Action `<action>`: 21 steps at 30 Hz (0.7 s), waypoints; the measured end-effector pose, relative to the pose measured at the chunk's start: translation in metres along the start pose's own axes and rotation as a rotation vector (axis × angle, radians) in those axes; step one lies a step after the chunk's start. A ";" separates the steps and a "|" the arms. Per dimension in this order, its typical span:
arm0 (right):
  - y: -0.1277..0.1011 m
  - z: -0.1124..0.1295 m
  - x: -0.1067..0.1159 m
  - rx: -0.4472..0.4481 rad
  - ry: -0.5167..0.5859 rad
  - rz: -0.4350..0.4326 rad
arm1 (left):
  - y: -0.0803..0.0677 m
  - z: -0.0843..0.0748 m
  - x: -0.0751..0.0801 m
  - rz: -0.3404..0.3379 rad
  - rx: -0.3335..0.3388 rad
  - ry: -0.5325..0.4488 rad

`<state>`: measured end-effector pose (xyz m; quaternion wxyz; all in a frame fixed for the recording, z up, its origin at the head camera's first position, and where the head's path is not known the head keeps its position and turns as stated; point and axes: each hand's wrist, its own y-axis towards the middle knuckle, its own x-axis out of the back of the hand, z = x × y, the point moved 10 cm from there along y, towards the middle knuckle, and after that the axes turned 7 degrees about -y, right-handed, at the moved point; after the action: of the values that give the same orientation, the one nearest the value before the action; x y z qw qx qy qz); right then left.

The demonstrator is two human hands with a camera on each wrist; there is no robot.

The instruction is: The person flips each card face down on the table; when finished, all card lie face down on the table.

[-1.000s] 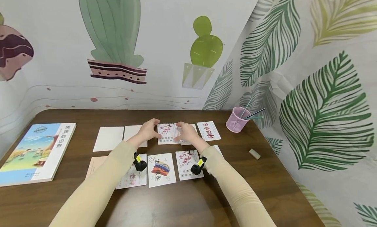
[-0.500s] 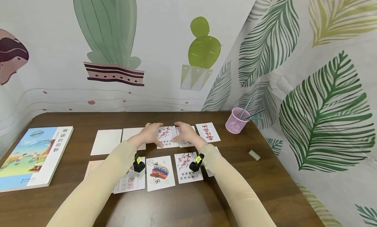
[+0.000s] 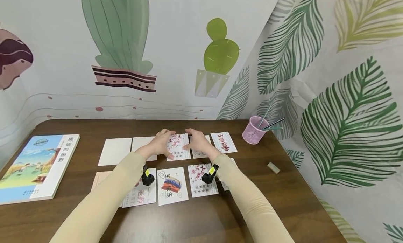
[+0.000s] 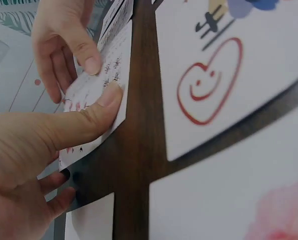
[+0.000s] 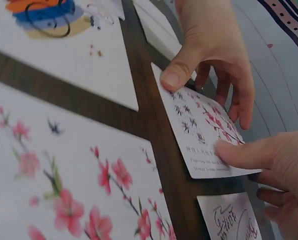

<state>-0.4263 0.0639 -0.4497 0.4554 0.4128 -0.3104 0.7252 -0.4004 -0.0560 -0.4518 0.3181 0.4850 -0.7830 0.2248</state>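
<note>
A greeting card with pink blossom branches (image 3: 177,146) is in the back row on the table, between both hands. My left hand (image 3: 160,143) holds its left side, thumb across the printed face and fingers toward the far edge. My right hand (image 3: 199,142) holds its right side, thumb (image 5: 239,154) on the face and other fingers partly hidden behind it. In the left wrist view the blossom card (image 4: 91,107) tilts a little between the two thumbs. A white blank card (image 3: 143,145) is left of it; a card with line drawings (image 3: 199,154) is partly covered by my right hand.
Another blank card (image 3: 114,152) and a card with red writing (image 3: 223,142) end the back row. The front row includes a rainbow-smear card (image 3: 173,186) and a second blossom card (image 3: 198,190). A book (image 3: 37,166), pink pen cup (image 3: 254,131) and eraser (image 3: 273,168) surround them.
The blossom card has shifted slightly left between both hands, and my right thumb reaches a little further over it. The head view has tilted slightly. Other cards stay put.
</note>
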 end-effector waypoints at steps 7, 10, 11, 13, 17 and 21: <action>-0.002 -0.011 0.001 -0.094 0.303 -0.061 | -0.001 0.005 -0.001 -0.018 0.005 -0.004; -0.005 -0.016 -0.004 -0.147 0.330 -0.060 | -0.001 0.006 -0.002 -0.019 0.013 -0.013; -0.006 -0.018 -0.006 -0.162 0.328 -0.057 | -0.001 0.006 -0.002 -0.019 0.017 -0.016; -0.009 -0.020 -0.010 -0.188 0.356 -0.040 | -0.002 0.007 -0.002 -0.018 0.021 -0.018; -0.016 -0.019 -0.015 -0.208 0.436 -0.006 | -0.003 0.006 -0.001 -0.021 0.013 -0.016; -0.023 -0.018 -0.018 -0.229 0.516 0.032 | -0.004 0.003 0.000 -0.015 -0.006 -0.021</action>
<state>-0.4066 0.0801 -0.4726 0.5517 0.1556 -0.2708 0.7734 -0.3980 -0.0598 -0.4533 0.3130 0.4924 -0.7832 0.2151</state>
